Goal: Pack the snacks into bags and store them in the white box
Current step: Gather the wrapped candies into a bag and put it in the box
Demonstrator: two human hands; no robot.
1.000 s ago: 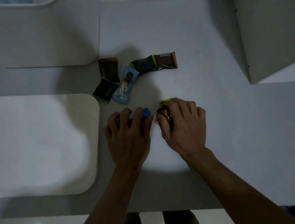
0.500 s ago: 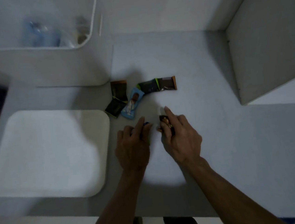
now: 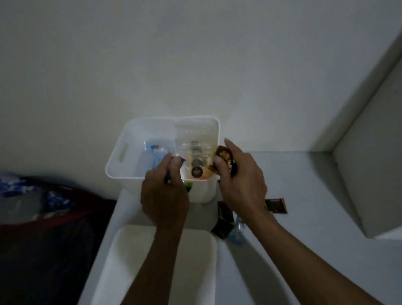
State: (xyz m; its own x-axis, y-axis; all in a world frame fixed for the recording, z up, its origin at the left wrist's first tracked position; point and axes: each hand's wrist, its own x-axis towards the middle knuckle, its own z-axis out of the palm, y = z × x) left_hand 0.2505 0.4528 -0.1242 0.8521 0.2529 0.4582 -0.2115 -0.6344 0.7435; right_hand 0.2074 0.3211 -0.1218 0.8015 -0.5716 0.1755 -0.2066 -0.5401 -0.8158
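Observation:
The white box (image 3: 120, 157) stands at the back of the table against the wall, with clear bags of snacks (image 3: 195, 152) inside. My left hand (image 3: 165, 196) is raised at the box's near rim and grips a blue and green snack pack (image 3: 172, 174). My right hand (image 3: 241, 185) is lifted at the box's right corner and grips a brown snack pack (image 3: 224, 157). Several more snack packs (image 3: 225, 220) lie on the table below my right wrist, one brown pack (image 3: 276, 205) further right.
A white lid (image 3: 157, 273) lies flat on the table's near left. A dark bag with blue wrappers (image 3: 30, 216) sits off the table to the left. A grey cabinet side (image 3: 390, 160) rises at the right. The wall stands behind the box.
Both hands lifted from the table, each with a snack pack, and moved up to the white box. The camera tilted upward, bringing the box and wall into view.

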